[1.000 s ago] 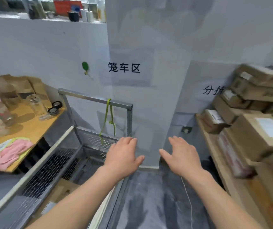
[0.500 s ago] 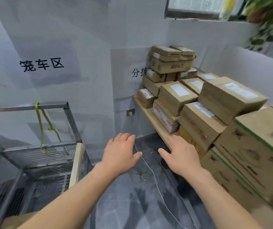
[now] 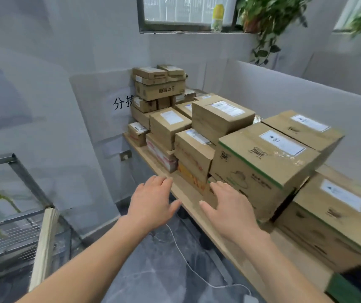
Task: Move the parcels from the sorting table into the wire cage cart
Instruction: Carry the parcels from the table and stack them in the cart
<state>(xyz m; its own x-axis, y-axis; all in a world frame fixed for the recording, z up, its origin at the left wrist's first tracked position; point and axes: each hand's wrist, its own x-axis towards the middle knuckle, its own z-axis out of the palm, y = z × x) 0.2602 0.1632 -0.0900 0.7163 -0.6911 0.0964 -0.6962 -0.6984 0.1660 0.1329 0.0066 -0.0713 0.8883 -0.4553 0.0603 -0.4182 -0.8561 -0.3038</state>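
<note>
Several brown cardboard parcels are stacked on the wooden sorting table (image 3: 188, 193) along the right wall. Nearest is a large box with green tape (image 3: 262, 167); behind it lie smaller boxes (image 3: 193, 154) and a tall stack (image 3: 157, 88) at the far end. My left hand (image 3: 153, 204) hovers open, palm down, just off the table's front edge. Also open, my right hand (image 3: 230, 206) is held above the table in front of the large box's near face, holding nothing. The wire cage cart (image 3: 11, 226) shows at the lower left.
A wooden board (image 3: 43, 248) leans on the cart's near side. A white cable (image 3: 186, 263) runs across the dark floor between cart and table. Grey partition panels back the table, with a window and hanging plants above. Another large box (image 3: 337, 215) sits at the right.
The view has swung right from the cage cart to the sorting table. Both empty hands have travelled with it and now sit by the table edge near the large box.
</note>
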